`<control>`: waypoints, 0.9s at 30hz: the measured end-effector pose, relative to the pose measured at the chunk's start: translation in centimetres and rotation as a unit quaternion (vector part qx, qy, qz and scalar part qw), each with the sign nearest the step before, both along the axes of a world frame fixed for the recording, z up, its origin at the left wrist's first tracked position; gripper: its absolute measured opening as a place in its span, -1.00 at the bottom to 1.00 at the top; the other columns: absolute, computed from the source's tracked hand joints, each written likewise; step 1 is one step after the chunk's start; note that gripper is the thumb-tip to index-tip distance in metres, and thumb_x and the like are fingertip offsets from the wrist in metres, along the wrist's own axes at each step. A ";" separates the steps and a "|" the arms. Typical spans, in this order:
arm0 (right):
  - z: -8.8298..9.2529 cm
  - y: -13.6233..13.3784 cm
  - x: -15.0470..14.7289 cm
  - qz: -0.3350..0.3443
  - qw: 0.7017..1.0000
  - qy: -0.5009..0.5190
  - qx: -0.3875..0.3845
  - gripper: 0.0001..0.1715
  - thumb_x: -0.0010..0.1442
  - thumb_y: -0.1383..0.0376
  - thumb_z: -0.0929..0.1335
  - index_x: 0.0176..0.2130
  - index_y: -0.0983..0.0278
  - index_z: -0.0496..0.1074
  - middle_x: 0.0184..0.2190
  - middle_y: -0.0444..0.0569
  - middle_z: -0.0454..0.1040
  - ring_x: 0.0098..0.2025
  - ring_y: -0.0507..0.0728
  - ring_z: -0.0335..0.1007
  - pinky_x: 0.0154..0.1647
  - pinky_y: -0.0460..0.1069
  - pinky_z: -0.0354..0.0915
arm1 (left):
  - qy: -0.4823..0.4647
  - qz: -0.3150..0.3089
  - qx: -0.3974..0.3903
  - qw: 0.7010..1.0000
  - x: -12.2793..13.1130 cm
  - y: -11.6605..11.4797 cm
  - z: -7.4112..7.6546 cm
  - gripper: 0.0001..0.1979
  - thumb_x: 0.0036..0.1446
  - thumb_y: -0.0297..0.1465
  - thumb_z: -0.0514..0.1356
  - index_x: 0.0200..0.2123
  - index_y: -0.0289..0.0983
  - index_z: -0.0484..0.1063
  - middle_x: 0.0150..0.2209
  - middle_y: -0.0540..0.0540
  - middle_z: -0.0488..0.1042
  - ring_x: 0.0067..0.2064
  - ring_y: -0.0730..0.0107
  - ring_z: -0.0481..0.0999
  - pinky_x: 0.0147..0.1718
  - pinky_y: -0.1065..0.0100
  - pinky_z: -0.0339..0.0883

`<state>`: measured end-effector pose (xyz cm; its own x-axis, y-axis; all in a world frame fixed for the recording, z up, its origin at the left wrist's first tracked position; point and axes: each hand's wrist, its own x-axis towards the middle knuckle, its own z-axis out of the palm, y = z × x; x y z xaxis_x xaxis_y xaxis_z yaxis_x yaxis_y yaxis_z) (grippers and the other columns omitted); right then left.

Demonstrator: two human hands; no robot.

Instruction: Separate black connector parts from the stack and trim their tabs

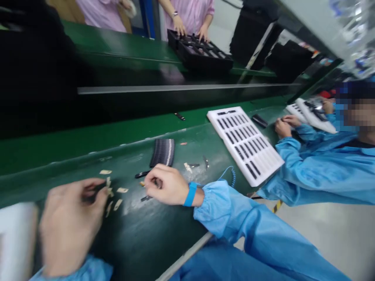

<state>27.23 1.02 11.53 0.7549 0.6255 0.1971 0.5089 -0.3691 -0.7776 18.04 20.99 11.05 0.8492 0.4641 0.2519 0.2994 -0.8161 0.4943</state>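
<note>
two hands at a green bench among small parts

the left hand [72, 226], blurred, pinches a small dark piece [93, 192] in closed fingers at near left, beside scattered tan slips [122, 190]. the right hand [164, 185] is curled shut over another dark part [157, 182]; a ribbed black stack [163, 152] lies just beyond, a white tray [271, 166] to the right.

Both hands rest low on the surface, left hand [70, 228] blurred, right hand [164, 184] curled (fingertips pinched together).
</note>
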 end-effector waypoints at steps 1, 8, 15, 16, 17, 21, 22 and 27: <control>0.1 0.0 -0.1 0.012 1.000 0.003 0.013 -0.87 0.18 0.35 0.37 -0.36 0.11 0.35 -0.33 -0.28 0.46 -0.31 0.03 0.44 -0.19 -0.06 0.49 | -0.018 -0.007 -0.009 1.000 0.0 -0.4 0.3 -0.83 0.25 -0.20 0.07 -0.20 -0.03 0.44 -0.30 0.04 0.44 -0.15 0.09 0.49 -0.09 0.03 0.46; -1.1 -0.4 0.1 0.063 0.995 -0.025 0.070 -0.84 0.34 0.33 0.30 -0.30 0.23 0.45 -0.37 -0.05 0.44 -0.40 0.09 0.34 -0.32 0.01 0.29 | -0.033 -0.177 -0.262 0.948 0.0 -2.6 -0.1 -0.69 0.42 -0.24 0.07 0.04 -0.18 0.55 0.03 -0.15 0.58 -0.01 0.27 0.56 0.04 0.25 0.41; -1.3 -0.9 0.1 0.078 0.992 -0.072 0.067 -0.88 0.30 0.36 0.34 -0.32 0.22 0.43 -0.41 -0.09 0.41 -0.50 0.05 0.25 -0.46 -0.01 0.21 | -0.022 -0.202 -0.322 0.925 -0.1 -3.0 -0.9 -0.78 0.36 -0.25 0.20 -0.09 -0.25 0.56 -0.14 -0.11 0.57 -0.14 0.37 0.55 -0.27 0.42 0.38; -1.3 -0.9 0.1 0.075 0.992 -0.078 0.065 -0.89 0.30 0.36 0.34 -0.30 0.22 0.44 -0.39 -0.08 0.42 -0.50 0.05 0.25 -0.45 0.00 0.23 | -0.018 -0.192 -0.328 0.925 -0.2 -3.1 -0.9 -0.79 0.34 -0.25 0.21 -0.14 -0.26 0.55 -0.18 -0.10 0.56 -0.18 0.39 0.54 -0.30 0.44 0.36; -1.3 -0.8 0.0 0.065 0.992 -0.086 0.063 -0.92 0.30 0.37 0.35 -0.28 0.23 0.44 -0.34 -0.07 0.44 -0.49 0.04 0.25 -0.43 0.00 0.25 | -0.018 -0.183 -0.330 0.926 -0.2 -3.1 -0.9 -0.80 0.33 -0.25 0.22 -0.17 -0.27 0.54 -0.20 -0.09 0.56 -0.20 0.40 0.54 -0.32 0.45 0.35; -1.4 -0.7 -0.1 0.018 0.990 -0.120 0.071 -0.96 0.30 0.36 0.38 -0.19 0.24 0.46 -0.26 -0.02 0.44 -0.47 0.05 0.25 -0.37 0.02 0.30 | -0.031 -0.161 -0.310 0.937 -0.2 -3.2 -0.8 -0.85 0.30 -0.30 0.24 -0.23 -0.27 0.52 -0.24 -0.07 0.56 -0.24 0.45 0.51 -0.31 0.46 0.35; -1.4 -0.7 -0.2 0.022 0.990 -0.124 0.070 -0.97 0.31 0.36 0.38 -0.20 0.24 0.47 -0.28 -0.03 0.44 -0.46 0.06 0.27 -0.37 0.02 0.30 | -0.031 -0.160 -0.303 0.939 -0.2 -3.3 -0.8 -0.86 0.29 -0.31 0.24 -0.24 -0.26 0.52 -0.25 -0.06 0.55 -0.25 0.45 0.50 -0.32 0.46 0.35; -1.5 -0.7 -0.5 0.056 0.989 -0.122 0.059 -0.89 0.36 0.35 0.34 -0.19 0.23 0.50 -0.30 -0.04 0.51 -0.44 0.07 0.34 -0.35 0.03 0.32 | -0.028 -0.179 -0.282 0.942 -0.3 -3.4 -0.5 -0.90 0.28 -0.36 0.24 -0.25 -0.26 0.52 -0.29 -0.04 0.52 -0.27 0.46 0.49 -0.33 0.45 0.36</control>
<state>26.74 0.36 10.03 0.6026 0.6651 0.4411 0.7196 -0.2137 -0.6607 17.72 17.57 10.57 0.9694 0.2247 0.0990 0.0166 -0.4622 0.8866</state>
